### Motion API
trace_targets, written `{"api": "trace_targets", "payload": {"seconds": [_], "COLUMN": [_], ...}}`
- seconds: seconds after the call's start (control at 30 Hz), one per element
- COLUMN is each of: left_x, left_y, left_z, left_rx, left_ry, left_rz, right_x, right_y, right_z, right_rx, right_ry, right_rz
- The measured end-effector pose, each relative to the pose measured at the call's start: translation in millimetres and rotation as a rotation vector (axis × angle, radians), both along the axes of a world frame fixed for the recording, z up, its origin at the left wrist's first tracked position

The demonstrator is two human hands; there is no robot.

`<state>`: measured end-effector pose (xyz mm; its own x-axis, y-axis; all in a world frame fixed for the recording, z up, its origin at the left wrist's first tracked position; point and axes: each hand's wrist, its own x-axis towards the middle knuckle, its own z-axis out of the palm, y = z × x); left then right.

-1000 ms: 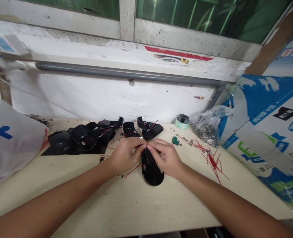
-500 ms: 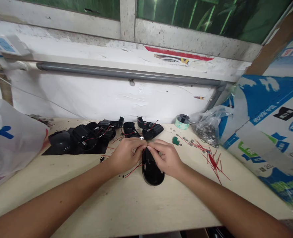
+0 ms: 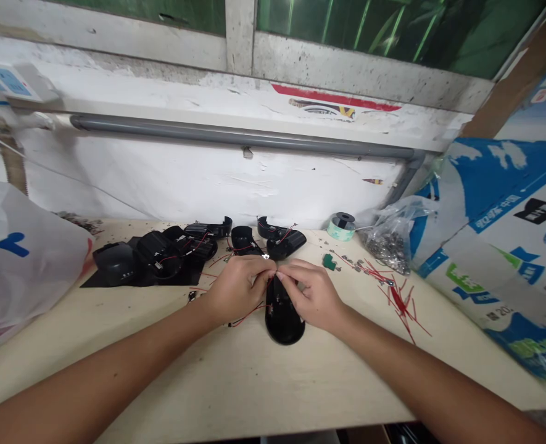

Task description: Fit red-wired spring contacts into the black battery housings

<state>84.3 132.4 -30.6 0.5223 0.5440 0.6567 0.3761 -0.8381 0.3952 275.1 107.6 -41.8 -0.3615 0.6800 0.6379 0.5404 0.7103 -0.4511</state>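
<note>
My left hand [image 3: 240, 285] and my right hand [image 3: 313, 292] meet above a black plastic housing [image 3: 285, 324] on the table. Both are closed in a pinch, fingertips almost touching. Whatever sits between the fingertips is too small to make out. The housing is an elongated shell with a rounded near end; its far part is hidden beneath my hands. Thin red and black wires [image 3: 247, 318] come out of its left side and lie on the tabletop. Just beyond my left fingers shows a small shiny metal piece [image 3: 265, 256].
More black housings with wires [image 3: 159, 254] lie at the back left, and others [image 3: 286, 243] behind my hands. On the right are loose red wires [image 3: 400, 301], a green piece [image 3: 329, 262], a spool [image 3: 342, 227] and a bag of metal parts [image 3: 388, 243]. A printed carton [image 3: 499, 246] flanks the table.
The view has shifted very slightly. Both hands keep their pinch over the housing, with barely any visible movement of the fingers.
</note>
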Motion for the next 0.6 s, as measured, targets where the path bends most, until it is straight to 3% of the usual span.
{"api": "trace_targets", "payload": {"seconds": [0.6], "left_x": [0.8], "left_y": [-0.9], "left_z": [1.4], "left_rx": [-0.056], "left_ry": [0.005], "left_rz": [0.008], "right_x": [-2.2], "right_y": [-1.1], "right_z": [0.0], "right_rx": [0.015], "right_ry": [0.013], "right_rz": [-0.015]}}
